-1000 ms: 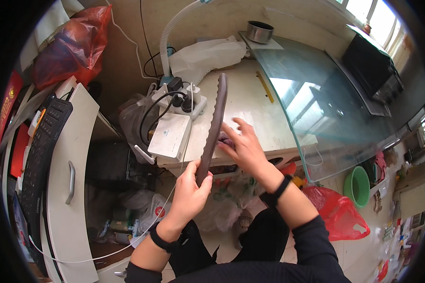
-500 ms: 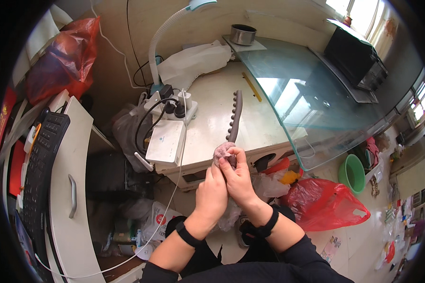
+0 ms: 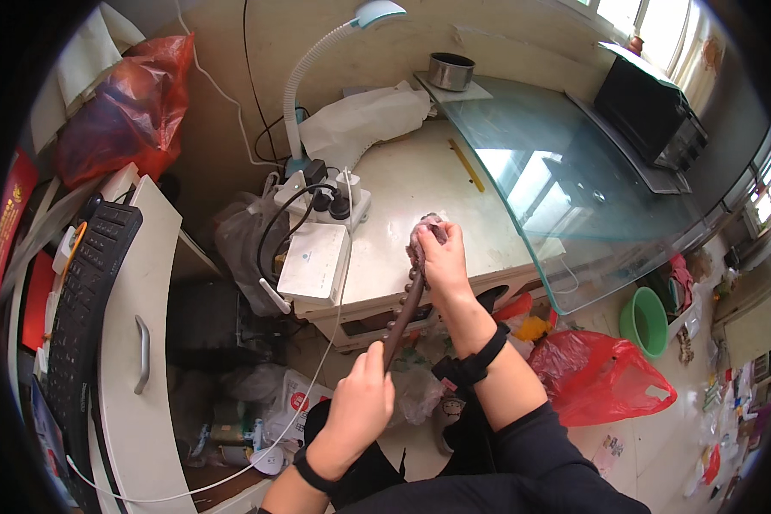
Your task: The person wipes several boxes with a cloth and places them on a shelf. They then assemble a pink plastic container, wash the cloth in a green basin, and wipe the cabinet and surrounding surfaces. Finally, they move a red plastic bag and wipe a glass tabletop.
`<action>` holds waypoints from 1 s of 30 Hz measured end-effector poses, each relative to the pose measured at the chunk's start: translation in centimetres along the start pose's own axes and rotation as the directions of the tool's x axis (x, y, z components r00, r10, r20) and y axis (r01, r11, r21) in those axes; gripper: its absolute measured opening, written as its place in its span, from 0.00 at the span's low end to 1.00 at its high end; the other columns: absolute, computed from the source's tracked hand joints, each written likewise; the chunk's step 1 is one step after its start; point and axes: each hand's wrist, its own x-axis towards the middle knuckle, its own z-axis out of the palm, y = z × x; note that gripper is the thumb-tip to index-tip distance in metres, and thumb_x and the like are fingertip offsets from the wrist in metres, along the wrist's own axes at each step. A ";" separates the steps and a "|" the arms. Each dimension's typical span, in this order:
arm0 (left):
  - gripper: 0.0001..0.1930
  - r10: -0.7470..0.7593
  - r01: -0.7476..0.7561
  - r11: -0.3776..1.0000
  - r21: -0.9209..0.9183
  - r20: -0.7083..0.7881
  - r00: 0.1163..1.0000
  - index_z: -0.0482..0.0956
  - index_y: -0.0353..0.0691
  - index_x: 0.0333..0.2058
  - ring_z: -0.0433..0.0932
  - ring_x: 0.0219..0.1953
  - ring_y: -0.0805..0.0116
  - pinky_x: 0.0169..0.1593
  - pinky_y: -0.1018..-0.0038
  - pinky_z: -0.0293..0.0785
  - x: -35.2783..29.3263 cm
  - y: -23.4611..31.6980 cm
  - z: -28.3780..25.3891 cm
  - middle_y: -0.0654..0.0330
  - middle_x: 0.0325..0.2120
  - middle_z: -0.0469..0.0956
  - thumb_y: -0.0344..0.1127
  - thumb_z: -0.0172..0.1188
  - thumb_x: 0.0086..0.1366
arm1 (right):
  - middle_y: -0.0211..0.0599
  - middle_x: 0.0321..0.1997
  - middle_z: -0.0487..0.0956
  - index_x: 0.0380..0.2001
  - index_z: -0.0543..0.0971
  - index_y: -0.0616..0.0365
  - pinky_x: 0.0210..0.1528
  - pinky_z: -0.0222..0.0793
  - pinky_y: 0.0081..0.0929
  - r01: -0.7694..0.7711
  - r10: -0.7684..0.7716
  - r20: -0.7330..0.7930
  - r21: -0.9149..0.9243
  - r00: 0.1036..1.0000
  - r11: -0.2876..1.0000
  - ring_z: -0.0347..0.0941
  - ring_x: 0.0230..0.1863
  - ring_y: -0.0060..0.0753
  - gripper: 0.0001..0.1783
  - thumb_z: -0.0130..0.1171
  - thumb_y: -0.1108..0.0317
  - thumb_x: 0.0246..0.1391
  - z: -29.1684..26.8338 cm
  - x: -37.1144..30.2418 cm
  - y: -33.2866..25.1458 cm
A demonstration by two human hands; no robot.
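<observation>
Both hands are clamped on one long dark strip with a bumpy edge (image 3: pixel 407 304): the left hand (image 3: pixel 360 411) grips its near end, the right hand (image 3: pixel 441 257) presses a crumpled greyish cloth (image 3: pixel 420 233) around its far end, over the near edge of the white surface (image 3: pixel 420 184). Judging by this, holding the near end steady while the cloth slides along each bump would wipe best
</observation>
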 end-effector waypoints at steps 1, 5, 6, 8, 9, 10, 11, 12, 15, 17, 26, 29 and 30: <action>0.24 0.000 0.001 0.999 -0.049 0.011 1.000 0.62 0.30 0.54 0.76 0.34 0.38 0.36 0.54 0.76 -0.3 -0.2 -0.6 0.40 0.37 0.74 0.25 0.55 0.58 | 0.34 0.31 0.72 0.42 0.61 0.56 0.22 0.68 0.23 -0.035 0.036 -0.018 0.009 0.999 0.999 0.71 0.24 0.26 0.12 0.52 0.67 0.62 -0.2 0.8 -0.1; 0.23 -0.038 0.067 0.970 -0.233 0.129 0.991 0.66 0.29 0.53 0.77 0.29 0.55 0.33 0.70 0.72 -2.0 -1.2 -3.5 0.49 0.31 0.77 0.27 0.58 0.58 | 0.39 0.33 0.74 0.46 0.62 0.58 0.23 0.71 0.24 -0.104 0.099 -0.052 -0.116 0.994 0.988 0.74 0.26 0.30 0.14 0.51 0.64 0.62 -1.9 3.7 -1.3; 0.23 -0.072 0.160 0.917 -0.364 0.245 0.967 0.66 0.30 0.53 0.74 0.25 0.65 0.30 0.76 0.69 -2.1 -1.9 -4.8 0.55 0.28 0.76 0.28 0.58 0.59 | 0.40 0.34 0.74 0.46 0.63 0.58 0.23 0.72 0.24 -0.075 0.063 -0.124 -0.099 0.990 0.992 0.75 0.27 0.30 0.14 0.51 0.64 0.63 -2.6 4.6 -1.9; 0.21 -0.174 0.458 0.572 -0.681 0.445 0.878 0.67 0.33 0.55 0.65 0.18 0.86 0.21 0.86 0.59 -2.8 -2.5 -6.3 0.70 0.24 0.70 0.30 0.57 0.63 | 0.43 0.37 0.75 0.48 0.62 0.59 0.26 0.73 0.26 -0.031 0.029 -0.166 -0.013 0.986 0.999 0.75 0.29 0.33 0.15 0.49 0.64 0.64 -4.1 5.3 -3.0; 0.20 -0.206 0.557 0.425 -0.713 0.523 0.827 0.67 0.34 0.55 0.65 0.18 0.85 0.21 0.85 0.60 -2.7 -2.9 -6.9 0.70 0.25 0.70 0.30 0.56 0.65 | 0.44 0.38 0.75 0.49 0.62 0.60 0.28 0.74 0.28 -0.078 0.085 -0.243 0.037 0.966 0.996 0.76 0.29 0.34 0.14 0.48 0.65 0.64 -4.9 4.9 -3.4; 0.21 -0.199 0.530 0.340 -0.777 0.491 0.848 0.65 0.35 0.55 0.63 0.17 0.86 0.20 0.86 0.58 -2.3 -2.9 -6.6 0.71 0.24 0.69 0.30 0.56 0.65 | 0.46 0.39 0.74 0.50 0.61 0.59 0.35 0.75 0.33 -0.029 0.049 -0.167 0.118 0.985 0.993 0.76 0.33 0.39 0.15 0.46 0.65 0.65 -5.3 4.0 -3.6; 0.21 -0.194 0.491 0.245 -0.836 0.453 0.870 0.64 0.35 0.56 0.62 0.16 0.87 0.18 0.86 0.57 -1.8 -2.8 -5.9 0.72 0.23 0.67 0.30 0.56 0.65 | 0.44 0.40 0.73 0.48 0.61 0.60 0.37 0.75 0.33 -0.001 0.020 -0.085 0.221 0.996 0.975 0.74 0.35 0.37 0.13 0.47 0.66 0.65 -5.4 2.6 -3.5; 0.21 -0.207 0.457 0.248 -0.854 0.415 0.886 0.64 0.35 0.56 0.62 0.16 0.87 0.18 0.86 0.57 -1.1 -2.5 -5.0 0.72 0.23 0.67 0.30 0.55 0.65 | 0.42 0.41 0.72 0.45 0.61 0.60 0.38 0.75 0.34 0.000 0.009 -0.027 0.322 1.000 0.947 0.73 0.37 0.35 0.12 0.47 0.66 0.65 -5.1 0.4 -3.1; 0.20 -0.314 0.408 0.463 -0.787 0.285 0.906 0.65 0.34 0.55 0.65 0.17 0.84 0.20 0.84 0.61 1.2 -1.1 -1.3 0.69 0.22 0.69 0.32 0.55 0.66 | 0.39 0.47 0.70 0.44 0.63 0.53 0.53 0.68 0.31 0.075 -0.092 0.192 0.094 0.977 0.993 0.69 0.50 0.33 0.08 0.49 0.68 0.65 -3.1 -6.5 -1.8; 0.21 -0.218 0.285 0.698 -0.657 0.184 0.958 0.66 0.32 0.54 0.69 0.19 0.77 0.24 0.79 0.65 1.7 -0.1 0.5 0.63 0.23 0.73 0.32 0.56 0.64 | 0.59 0.71 0.51 0.45 0.64 0.55 0.70 0.39 0.41 0.477 -0.373 0.358 -0.267 0.856 0.837 0.46 0.72 0.44 0.10 0.51 0.70 0.62 -1.6 -9.0 -0.9; 0.19 -0.159 0.452 0.324 -0.831 0.424 0.892 0.64 0.37 0.55 0.64 0.17 0.83 0.21 0.84 0.60 -2.3 0.4 -0.1 0.69 0.23 0.70 0.26 0.52 0.66 | 0.35 0.39 0.73 0.46 0.63 0.61 0.40 0.68 0.21 0.094 -0.094 -0.176 -0.010 0.980 0.996 0.69 0.38 0.23 0.14 0.52 0.74 0.60 -3.6 1.3 -1.2; 0.20 -0.198 0.333 0.307 -0.892 0.282 0.939 0.62 0.37 0.56 0.63 0.14 0.84 0.17 0.84 0.60 -1.0 0.4 0.1 0.69 0.24 0.68 0.27 0.52 0.66 | 0.38 0.39 0.74 0.51 0.61 0.61 0.35 0.69 0.21 -0.087 0.074 -0.157 -0.082 0.985 0.993 0.71 0.35 0.25 0.22 0.53 0.79 0.54 -5.4 -0.7 -1.6; 0.20 -0.196 0.283 0.322 -0.904 0.229 0.954 0.61 0.37 0.56 0.63 0.14 0.84 0.17 0.84 0.60 -0.1 0.4 0.3 0.68 0.26 0.68 0.27 0.51 0.66 | 0.39 0.38 0.75 0.56 0.57 0.59 0.29 0.69 0.21 -0.055 0.050 -0.082 -0.069 0.995 0.996 0.72 0.31 0.25 0.30 0.52 0.82 0.48 -5.7 -1.9 -1.7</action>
